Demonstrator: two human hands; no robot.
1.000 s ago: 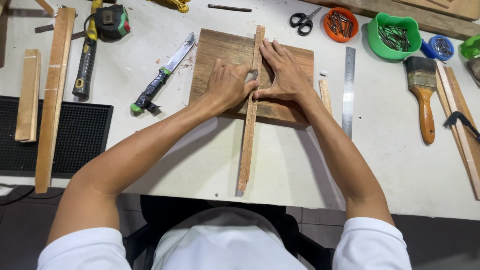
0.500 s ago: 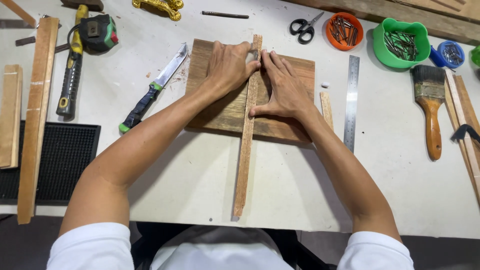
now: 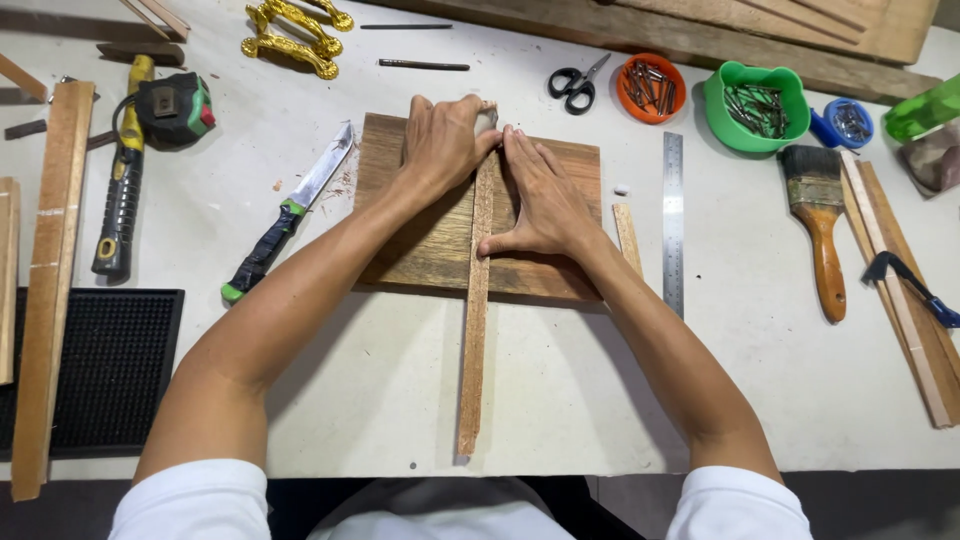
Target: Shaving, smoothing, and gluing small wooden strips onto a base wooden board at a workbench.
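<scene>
Wooden board, dark brown, rectangular, lies flat on the pale table at centre. Long thin wooden strip lies lengthwise across the board, its far end at the board's far edge, its near end overhanging toward the table's near edge. Left hand: palm down on the board's far part, left of the strip, fingers curled over the strip's far end; the grip is a loose cupped press, and whether anything is pinched beneath cannot be told. Right hand: flat and spread on the board just right of the strip, thumb touching the strip's edge, holding nothing. Knife, black and green handle, lies diagonally just left of the board, wood shavings near its blade. Hammer, yellow and black, and tape measure lie further left. Black mat at the near left corner; pale wood batten lies across its left part. Short wood sliver and steel ruler lie right of the board. Paintbrush further right, beside long wooden slats. Scissors, orange bowl and green bowl, both with nails, stand along the far side. Gold-coloured handles at far left.
</scene>
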